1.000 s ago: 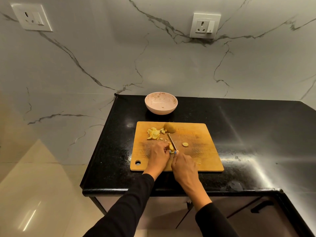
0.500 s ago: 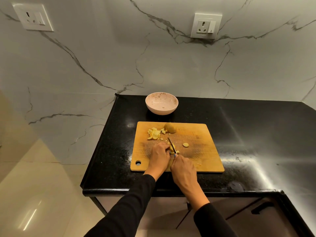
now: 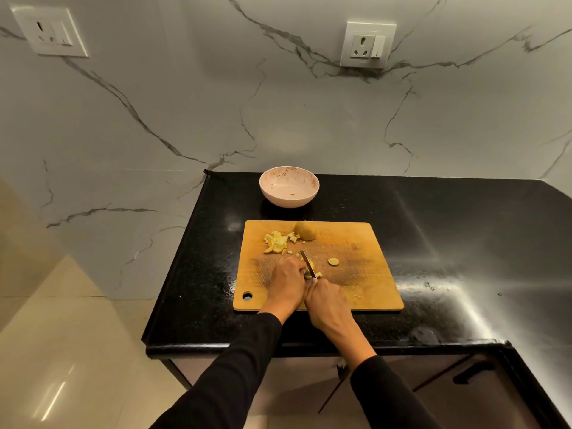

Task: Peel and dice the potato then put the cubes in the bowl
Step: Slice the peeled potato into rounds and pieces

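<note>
A wooden cutting board (image 3: 365, 274) lies on the black counter. My left hand (image 3: 286, 278) pins a small potato piece (image 3: 312, 267) near the board's middle. My right hand (image 3: 329, 306) grips a knife (image 3: 307, 262) whose blade points away from me and rests on that piece. A pile of pale potato cubes (image 3: 278, 241) sits at the board's far left. An unpeeled potato chunk (image 3: 305, 231) stands beside the pile. One round slice (image 3: 333, 261) lies to the right of the blade. The pink bowl (image 3: 289, 186) stands behind the board, with only specks inside.
The black counter (image 3: 448, 243) stretches to the right and ends at a marble wall behind. Its left edge (image 3: 176, 274) drops to a tiled floor. Two wall sockets (image 3: 366, 44) sit high on the wall. A cabinet handle (image 3: 472, 371) shows below the counter front.
The knife blade has shifted slightly over the held piece, and small bits have come loose beside it. Both hands stay in nearly the same spot on the board.
</note>
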